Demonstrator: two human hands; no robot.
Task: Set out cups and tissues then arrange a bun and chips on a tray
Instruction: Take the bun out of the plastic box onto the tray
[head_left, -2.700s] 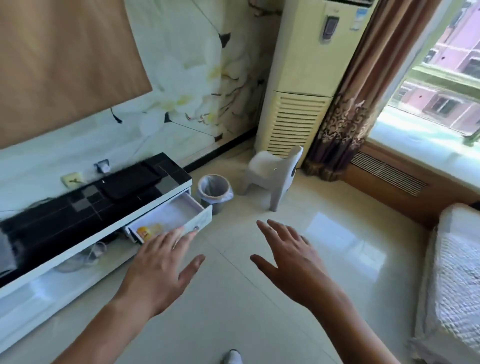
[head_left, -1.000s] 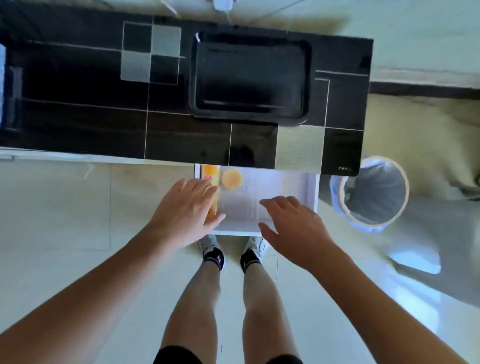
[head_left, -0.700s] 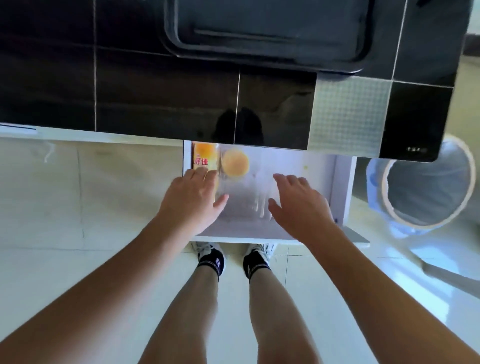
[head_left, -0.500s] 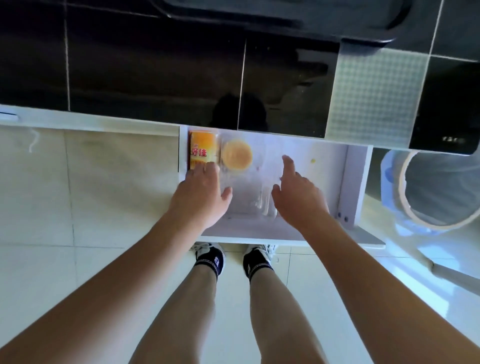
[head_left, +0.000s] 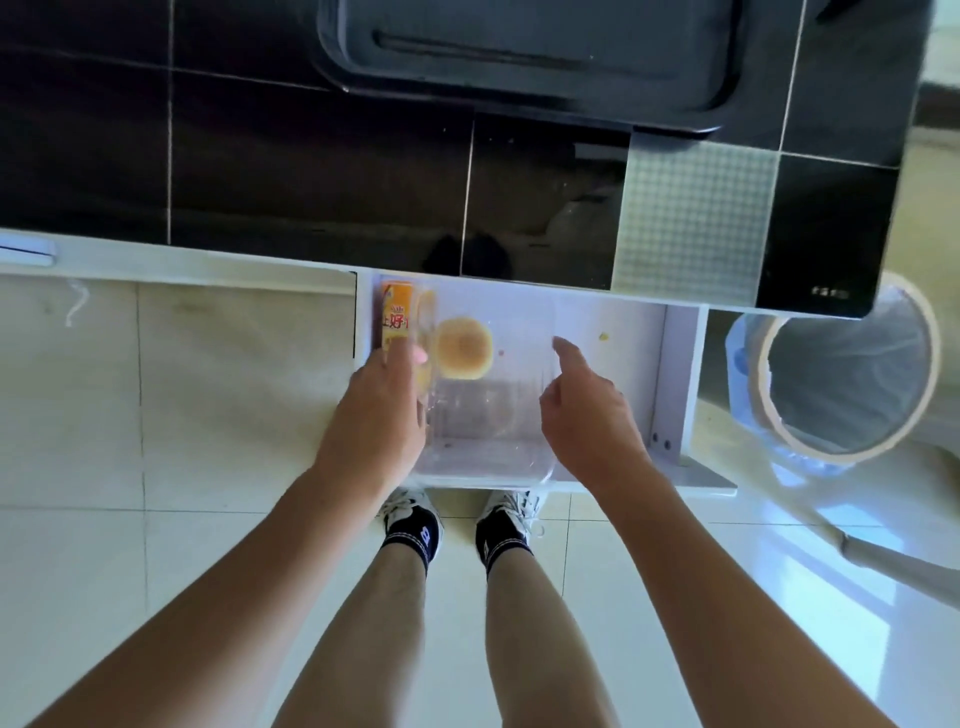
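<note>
From the head camera, both my hands are down in the open drawer (head_left: 675, 374) at mid-frame: my left hand (head_left: 376, 410) and right hand (head_left: 587, 415) grip the sides of a clear tray (head_left: 488, 426) to lift it. One bun (head_left: 464, 347) lies on it; one chips can (head_left: 399, 317) beside.

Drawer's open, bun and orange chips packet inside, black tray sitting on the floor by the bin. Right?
Not quite. In the head view the black tray sits on top of the dark cabinet, not on the floor. The bun and chips packet are in the open drawer.
</note>
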